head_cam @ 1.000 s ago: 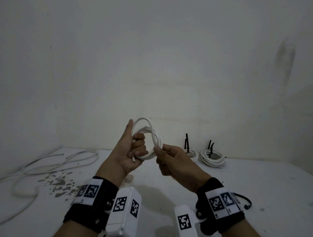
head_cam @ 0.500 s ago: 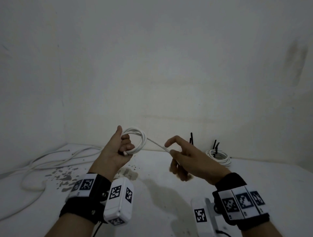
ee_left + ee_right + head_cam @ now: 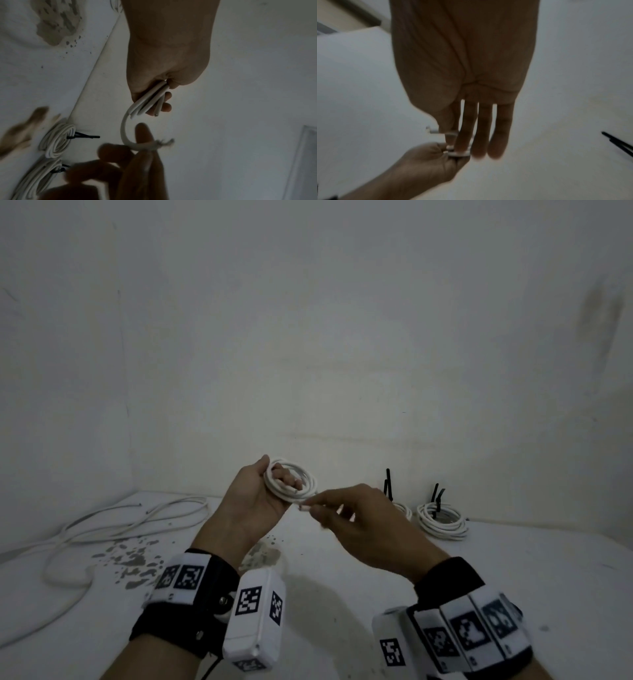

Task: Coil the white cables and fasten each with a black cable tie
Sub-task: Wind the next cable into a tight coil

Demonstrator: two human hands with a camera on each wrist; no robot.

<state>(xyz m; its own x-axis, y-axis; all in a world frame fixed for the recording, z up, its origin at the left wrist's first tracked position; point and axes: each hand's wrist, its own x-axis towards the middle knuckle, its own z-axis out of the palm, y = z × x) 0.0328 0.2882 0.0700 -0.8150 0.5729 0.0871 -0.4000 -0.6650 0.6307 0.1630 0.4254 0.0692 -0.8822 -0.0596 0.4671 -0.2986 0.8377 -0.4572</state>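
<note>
Head view: left hand (image 3: 255,501) grips the coiled white cable (image 3: 291,482) above the bench (image 3: 342,549), fingers curled through the loops. Right hand (image 3: 356,522) pinches the free cable end (image 3: 304,507). Coiling looks nearly complete; next, tuck this end and fetch a black tie. No containers visible.

right hand (image 3: 120,169): motion-blurred | tied coil (image 3: 400,510): mostly hidden behind right hand | loose cables (image 3: 102,529): cut off at left edge | cable end (image 3: 435,131): blurred, pinch unclear
</note>
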